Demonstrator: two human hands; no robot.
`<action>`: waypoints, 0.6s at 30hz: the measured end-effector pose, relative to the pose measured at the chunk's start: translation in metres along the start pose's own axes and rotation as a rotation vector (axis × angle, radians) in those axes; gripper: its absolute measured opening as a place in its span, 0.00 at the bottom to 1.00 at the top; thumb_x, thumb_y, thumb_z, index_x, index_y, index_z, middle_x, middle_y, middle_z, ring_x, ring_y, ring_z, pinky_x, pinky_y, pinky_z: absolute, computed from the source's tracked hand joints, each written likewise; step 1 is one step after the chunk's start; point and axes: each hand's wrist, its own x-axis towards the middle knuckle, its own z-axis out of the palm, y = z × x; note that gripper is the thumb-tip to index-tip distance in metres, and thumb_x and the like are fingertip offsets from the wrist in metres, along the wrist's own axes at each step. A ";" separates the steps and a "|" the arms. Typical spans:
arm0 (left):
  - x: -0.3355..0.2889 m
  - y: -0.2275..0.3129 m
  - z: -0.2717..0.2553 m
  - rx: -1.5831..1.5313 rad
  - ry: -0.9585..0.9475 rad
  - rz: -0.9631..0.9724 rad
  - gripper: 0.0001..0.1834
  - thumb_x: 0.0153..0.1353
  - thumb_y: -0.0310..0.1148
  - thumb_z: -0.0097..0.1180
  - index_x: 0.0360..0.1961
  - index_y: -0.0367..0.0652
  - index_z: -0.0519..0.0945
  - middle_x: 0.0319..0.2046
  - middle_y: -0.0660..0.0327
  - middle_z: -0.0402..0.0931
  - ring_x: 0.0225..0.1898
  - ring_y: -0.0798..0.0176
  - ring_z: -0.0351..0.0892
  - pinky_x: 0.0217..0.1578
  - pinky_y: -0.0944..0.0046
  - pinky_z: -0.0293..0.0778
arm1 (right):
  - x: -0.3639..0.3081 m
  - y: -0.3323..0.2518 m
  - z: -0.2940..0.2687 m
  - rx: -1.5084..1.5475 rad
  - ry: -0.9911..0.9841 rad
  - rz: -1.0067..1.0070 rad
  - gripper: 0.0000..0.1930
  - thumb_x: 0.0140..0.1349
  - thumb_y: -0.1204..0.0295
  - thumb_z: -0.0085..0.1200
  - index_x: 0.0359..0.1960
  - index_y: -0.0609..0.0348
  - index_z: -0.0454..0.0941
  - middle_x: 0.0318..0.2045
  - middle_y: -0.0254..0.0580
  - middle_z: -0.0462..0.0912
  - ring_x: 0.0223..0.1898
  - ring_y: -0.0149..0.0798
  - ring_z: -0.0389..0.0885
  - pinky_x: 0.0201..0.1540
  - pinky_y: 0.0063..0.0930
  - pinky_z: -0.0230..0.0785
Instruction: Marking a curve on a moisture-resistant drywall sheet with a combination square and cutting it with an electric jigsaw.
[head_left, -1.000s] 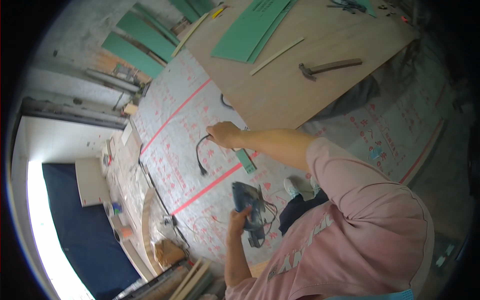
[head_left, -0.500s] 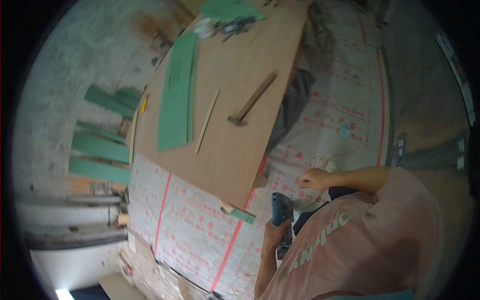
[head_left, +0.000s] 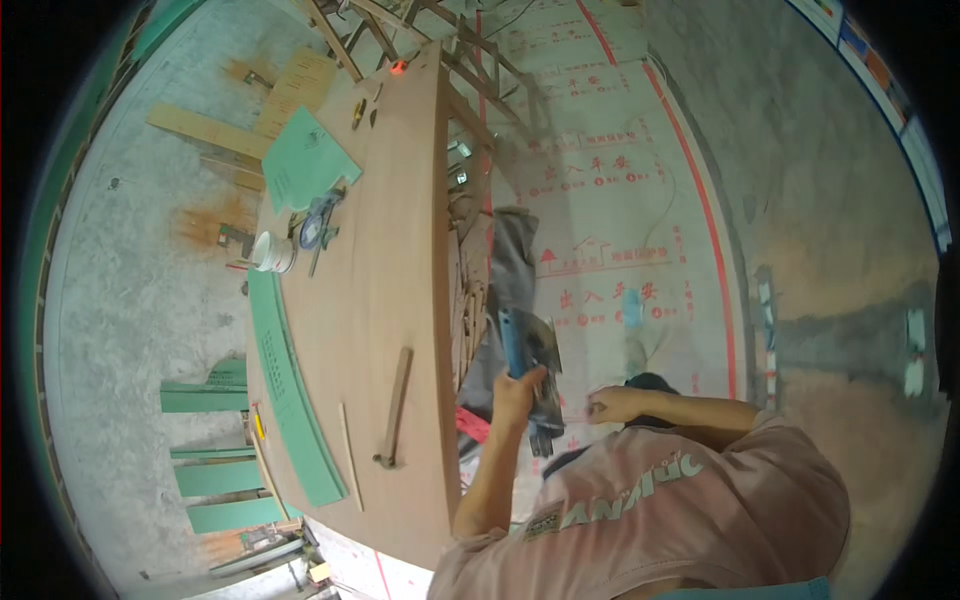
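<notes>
My left hand (head_left: 514,396) grips a blue and dark grey tool that looks like a nail gun (head_left: 514,343), its blue part pointing away from me. It hangs beside the near right edge of the wooden panel table (head_left: 405,260). To its right, in front of my body, my right hand (head_left: 612,405) is closed with curled fingers; whether anything is in it cannot be made out. On the table, left of my left forearm, lies a wooden-handled hammer (head_left: 398,405). Beside it are a thin wooden strip (head_left: 350,458) and long green boards (head_left: 292,390).
A white tub (head_left: 272,252), a dark blue tool (head_left: 318,225) and a green sheet (head_left: 308,160) lie farther along the table. Dark grey cloth (head_left: 513,255) hangs by its right side. Wooden trestles (head_left: 490,62) stand beyond. Printed protective sheeting (head_left: 600,225) covers the floor.
My view has swung, bringing the table's far end and trestles into sight. My left hand has raised the nail gun forward, away from my body. My right hand stays closed before me.
</notes>
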 end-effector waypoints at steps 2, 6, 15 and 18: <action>0.047 0.046 0.030 -0.254 0.033 -0.054 0.05 0.56 0.29 0.62 0.30 0.41 0.78 0.20 0.63 0.75 0.21 0.65 0.73 0.25 0.65 0.67 | -0.004 -0.046 -0.068 0.107 -0.066 0.090 0.25 0.60 0.52 0.61 0.47 0.63 0.77 0.38 0.50 0.84 0.41 0.47 0.82 0.46 0.39 0.72; 0.121 0.144 0.081 -0.451 0.062 -0.077 0.06 0.57 0.29 0.61 0.30 0.40 0.77 0.20 0.62 0.74 0.21 0.64 0.73 0.25 0.65 0.68 | -0.014 -0.048 -0.168 0.116 0.357 -0.083 0.31 0.57 0.56 0.65 0.51 0.73 0.71 0.48 0.55 0.79 0.51 0.44 0.78 0.55 0.34 0.68; 0.351 0.253 0.141 -1.072 -0.043 -0.419 0.06 0.59 0.29 0.55 0.29 0.44 0.71 0.21 0.64 0.70 0.22 0.63 0.71 0.28 0.62 0.75 | 0.035 -0.023 -0.375 0.111 0.742 0.103 0.22 0.60 0.60 0.62 0.47 0.66 0.78 0.37 0.57 0.83 0.42 0.51 0.82 0.46 0.40 0.71; 0.438 0.260 0.151 -1.187 -0.153 -0.596 0.06 0.58 0.29 0.54 0.28 0.45 0.70 0.21 0.65 0.70 0.23 0.65 0.72 0.31 0.62 0.77 | 0.054 -0.013 -0.453 -0.005 0.793 0.244 0.18 0.63 0.58 0.57 0.35 0.64 0.81 0.24 0.58 0.80 0.27 0.56 0.81 0.33 0.45 0.69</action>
